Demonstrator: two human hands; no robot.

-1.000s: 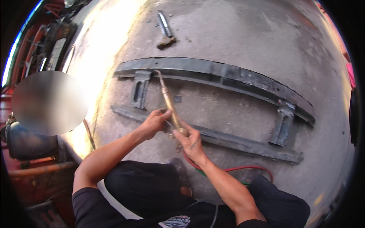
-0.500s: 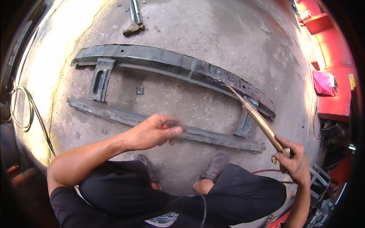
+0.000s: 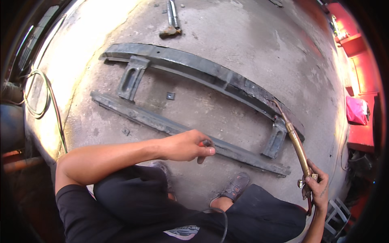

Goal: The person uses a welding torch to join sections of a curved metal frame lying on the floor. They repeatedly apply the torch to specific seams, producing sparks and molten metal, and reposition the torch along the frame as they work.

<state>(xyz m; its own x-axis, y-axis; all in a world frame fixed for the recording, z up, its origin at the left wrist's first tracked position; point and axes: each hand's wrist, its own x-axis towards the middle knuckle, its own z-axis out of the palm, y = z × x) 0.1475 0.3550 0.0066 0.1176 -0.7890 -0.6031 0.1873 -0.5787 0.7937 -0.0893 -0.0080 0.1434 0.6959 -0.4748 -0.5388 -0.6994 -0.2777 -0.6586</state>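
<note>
A brass gas torch (image 3: 298, 148) is gripped near its valve end by my right hand (image 3: 318, 186). Its thin bent tip reaches the right part of a long grey curved metal beam (image 3: 194, 73) lying on the floor; whether it touches cannot be made out, and no flame shows. My left hand (image 3: 186, 145) is closed round a small red lighter-like object (image 3: 206, 143) with a dark end, mostly hidden by the fingers. Beneath that hand runs a straight grey metal bar (image 3: 146, 116). Two short metal brackets, one at left (image 3: 133, 79) and one at right (image 3: 275, 137), stick out from the beam toward me.
Beyond the beam lies a hammer (image 3: 170, 31). A small square metal plate (image 3: 170, 96) rests between beam and bar. Coiled hoses (image 3: 50, 97) are at far left. A red cabinet (image 3: 362, 139) carrying a pink bundle (image 3: 357, 110) stands at right. My shoes are close behind the bar.
The whole view has shifted, so the floor things appear farther right. My right hand has swung the torch steeper, its tip now farther right along the beam. My left hand keeps its hold.
</note>
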